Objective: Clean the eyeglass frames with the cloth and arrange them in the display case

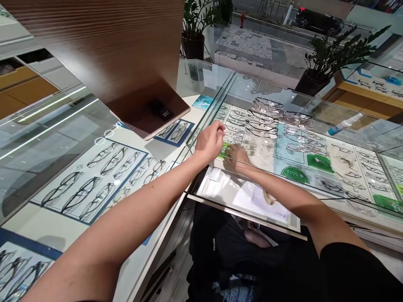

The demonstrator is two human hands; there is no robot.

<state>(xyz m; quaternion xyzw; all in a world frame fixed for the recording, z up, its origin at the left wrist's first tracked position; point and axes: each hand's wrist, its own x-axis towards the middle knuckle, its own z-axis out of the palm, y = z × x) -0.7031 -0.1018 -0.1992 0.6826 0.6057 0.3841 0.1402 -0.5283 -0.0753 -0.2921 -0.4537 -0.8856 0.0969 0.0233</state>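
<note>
My left hand (pixel 210 141) is above the glass at the corner of the display case, its fingers curled inward; whatever they may hold is hidden. Below the glass, my right hand (pixel 238 156) reaches into the case from the pulled-out drawer side (pixel 236 193). Its bent fingers are on the right edge of a small green card (pixel 224 150), seen through the glass. Just beyond both hands lie rows of eyeglasses (pixel 234 126) on a pale tray. More eyeglass frames (pixel 264 119) are clustered to the right of them.
A brown wooden panel (pixel 126 50) stands at upper left, with a black device (pixel 160 110) by its foot. Framed eyeglasses (pixel 80 191) fill the left case. A spray bottle (pixel 344 124) is on the right glass top. Potted plants (pixel 310 82) stand near the window.
</note>
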